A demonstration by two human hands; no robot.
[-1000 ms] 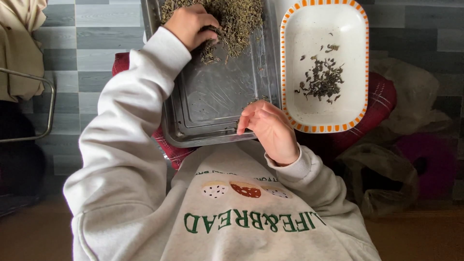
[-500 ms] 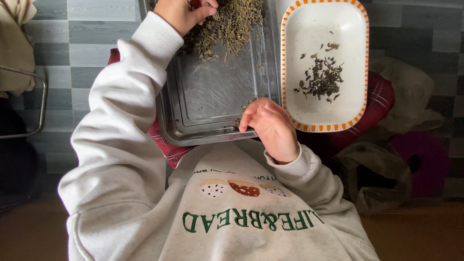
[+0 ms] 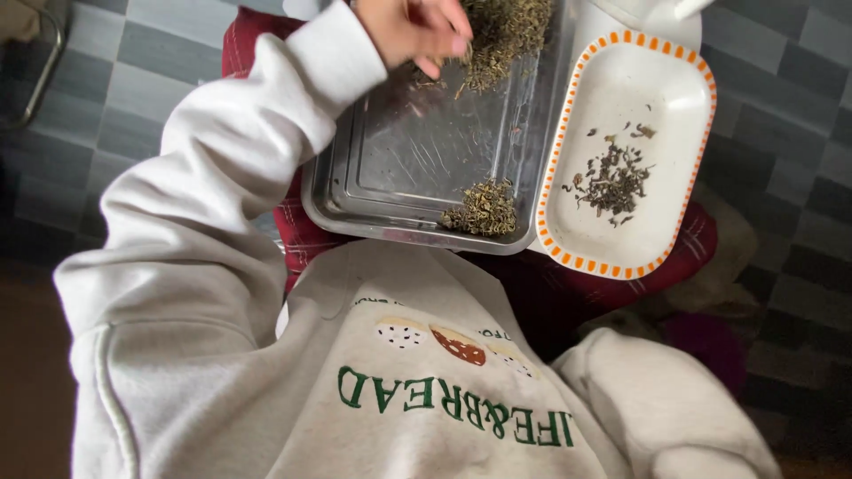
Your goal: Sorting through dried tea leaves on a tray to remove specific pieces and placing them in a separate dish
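1. We're looking straight down at our own lap here, with a metal tray [image 3: 404, 168] resting on our knees over a red plaid cloth [image 3: 306, 239].
2. Our left hand [image 3: 417, 27] is up at the far end of the tray, right at the top edge of the view. The fingers [image 3: 448, 40] are bunched loosely together and hang down next to the big pile of dried greenish leaves [image 3: 506, 31]. Honestly we can't tell if they're actually pinching any leaves or just brushing the edge of the pile.
3. Our right hand isn't showing at all, just the pale grey sleeve [image 3: 657, 399] at the bottom right, so no idea about its grip.
4. The big pile sits in the tray's far corner, on the side toward the dish. A much smaller clump of leaves [image 3: 484, 208] sits in the near corner on that same side, well apart from the big one. The middle of the tray is bare scratched metal with a few crumbs.
5. Just beside the tray on the right there's a white rectangular dish with an orange dashed rim [image 3: 683, 222], touching or slightly overlapping the tray's edge. It holds a little scatter of darker bits [image 3: 612, 177] around its middle.
6. Under it all is a grey checkered floor [image 3: 133, 89].
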